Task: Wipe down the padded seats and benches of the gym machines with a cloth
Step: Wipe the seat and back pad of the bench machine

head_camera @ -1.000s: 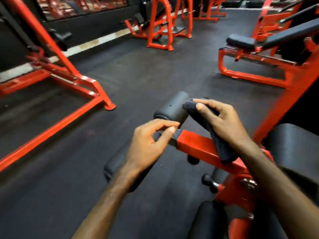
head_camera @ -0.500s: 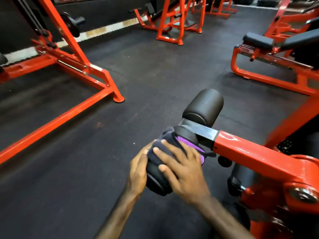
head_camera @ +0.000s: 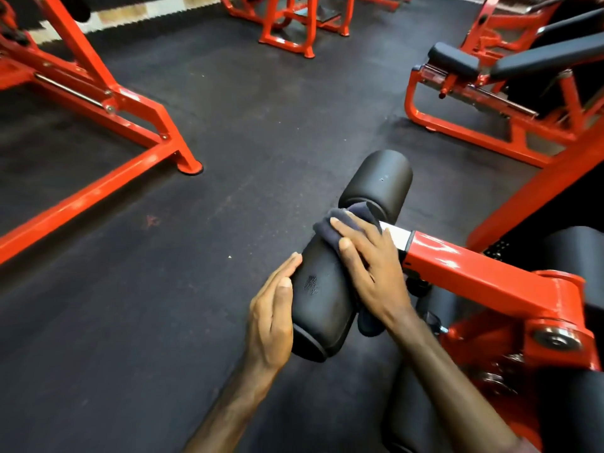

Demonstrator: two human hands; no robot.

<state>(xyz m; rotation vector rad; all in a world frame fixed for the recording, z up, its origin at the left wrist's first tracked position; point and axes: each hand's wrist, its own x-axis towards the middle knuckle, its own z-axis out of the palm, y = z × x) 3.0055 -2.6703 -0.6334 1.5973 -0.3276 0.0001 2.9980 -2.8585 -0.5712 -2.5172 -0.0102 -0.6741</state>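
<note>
cloth (head_camera: pixel 346 223) has slid up the near roller pad (head_camera: pixel 322 299) under the flat right hand (head_camera: pixel 372 273); left hand (head_camera: pixel 273 322) braces open; far roller pad (head_camera: pixel 379 181) and bench (head_camera: pixel 454 58) remain.

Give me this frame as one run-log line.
right hand presses dark cloth on near roller pad | left hand flat, steadying pad | far roller pad untouched
</note>
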